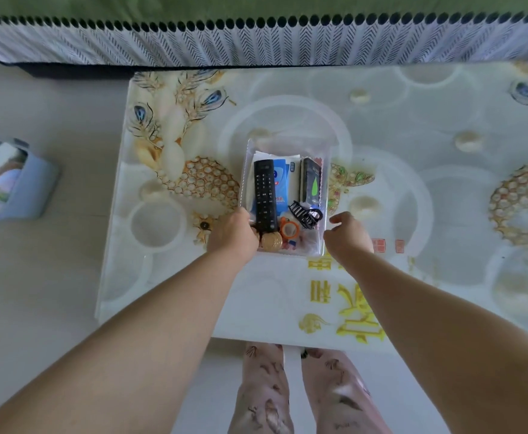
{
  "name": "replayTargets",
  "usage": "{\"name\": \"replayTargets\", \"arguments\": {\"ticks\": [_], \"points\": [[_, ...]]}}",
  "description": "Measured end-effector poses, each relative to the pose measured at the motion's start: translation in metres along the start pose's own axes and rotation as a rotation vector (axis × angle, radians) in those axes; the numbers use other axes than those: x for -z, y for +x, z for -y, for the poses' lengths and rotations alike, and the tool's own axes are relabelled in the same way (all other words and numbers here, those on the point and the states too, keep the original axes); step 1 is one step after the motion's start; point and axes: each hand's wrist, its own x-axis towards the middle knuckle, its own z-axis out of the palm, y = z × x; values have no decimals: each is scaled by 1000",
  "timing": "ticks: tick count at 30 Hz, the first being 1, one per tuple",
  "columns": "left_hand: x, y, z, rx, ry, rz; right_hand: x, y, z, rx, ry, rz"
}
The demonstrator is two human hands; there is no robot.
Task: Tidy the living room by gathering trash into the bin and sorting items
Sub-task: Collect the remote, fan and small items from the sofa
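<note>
While 1 tray [326, 170] holds 1 remote [265, 195] | left hand [234, 236] grips tray; right hand [348, 236] loose, empty

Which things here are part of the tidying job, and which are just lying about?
Part of the job: clear tray, black remote, blue packet, black hair claw, orange roll, blue bin on the floor.
Just there: patterned table, fringed sofa cover.

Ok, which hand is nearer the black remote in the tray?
Left. The left hand sits at the near end of the remote; the right hand is across the tray, beside its right wall.
</note>
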Motion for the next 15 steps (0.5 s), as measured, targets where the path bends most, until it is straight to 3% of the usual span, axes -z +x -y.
{"name": "replayTargets", "arguments": {"ticks": [4,10,15], "points": [[-6,7,8,44,69,-38,-7,2,1,15,-57,13],[-22,19,15,94,109,82,-11,14,2,11,-35,25],[-19,31,25,98,42,82,-16,24,3,11,-41,41]]}}
